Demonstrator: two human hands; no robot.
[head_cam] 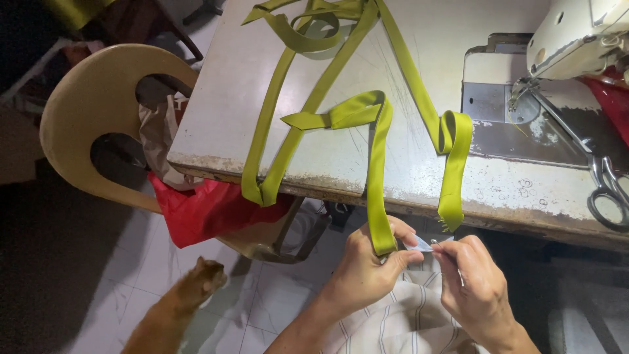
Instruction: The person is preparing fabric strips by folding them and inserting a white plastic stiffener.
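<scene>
Pinching green strap (379, 196) end, left hand (363, 272), right hand (475, 285) perhaps holding pin

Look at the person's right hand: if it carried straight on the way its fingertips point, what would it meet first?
The right hand points left, toward the left hand. It would first meet the small pale piece pinched between them, then the end of the olive-green fabric strip in the left hand. Depth is hard to judge.

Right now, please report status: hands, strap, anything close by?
Left hand pinches green strap end. Right hand holds small pale piece against it. Scissors on table; cat below.
</scene>
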